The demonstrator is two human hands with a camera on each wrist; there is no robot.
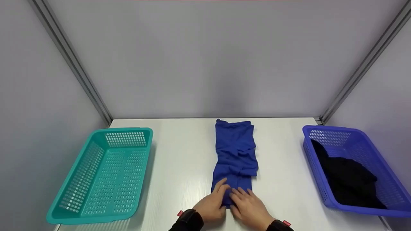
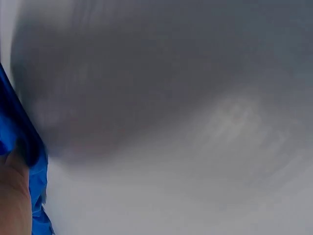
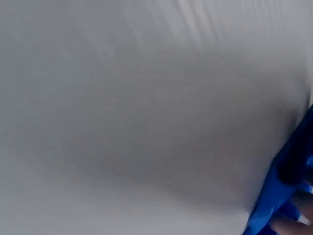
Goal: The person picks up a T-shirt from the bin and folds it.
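Observation:
A blue garment (image 1: 236, 144), folded into a long wrinkled strip, lies lengthwise on the white table, its near end under both hands. My left hand (image 1: 214, 199) pinches the left part of that end, index finger reaching over the top. In the left wrist view the thumb (image 2: 13, 188) is tucked against a rolled fold of the blue fabric (image 2: 39, 183). To its right, my right hand (image 1: 249, 205) holds the near edge, fingers on top and thumb at the border. Blurred fingers (image 3: 293, 225) press close to the blue fabric (image 3: 271, 198) in the right wrist view.
On the left stands a teal perforated basket (image 1: 147, 163) with nothing inside. A violet-blue basket (image 1: 316, 179) on the right contains a crumpled black garment (image 1: 348, 176). Grey-white panels (image 1: 224, 57) enclose the white table (image 1: 179, 154) at the back and sides.

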